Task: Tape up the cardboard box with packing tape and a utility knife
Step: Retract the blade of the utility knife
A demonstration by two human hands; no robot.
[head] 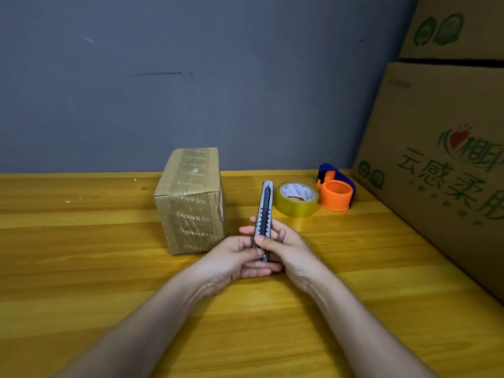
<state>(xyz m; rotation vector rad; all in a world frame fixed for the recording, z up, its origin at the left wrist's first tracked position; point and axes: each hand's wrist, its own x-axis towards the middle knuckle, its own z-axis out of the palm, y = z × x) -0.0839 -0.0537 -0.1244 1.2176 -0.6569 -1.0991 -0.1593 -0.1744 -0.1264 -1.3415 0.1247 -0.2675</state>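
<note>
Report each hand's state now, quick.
Left hand: closed around the lower end of the utility knife.
Right hand: closed on the same knife, thumb on its slider.

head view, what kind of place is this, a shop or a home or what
Probably a packing or storage corner: large printed cartons stacked against a plain grey wall, and a wooden table with a tape roll and tape dispenser.

Knife [264, 211] upright in my grip; blade not visible.
Taped box [189, 200] left, clear tape roll [296, 199] right, on table.
</note>
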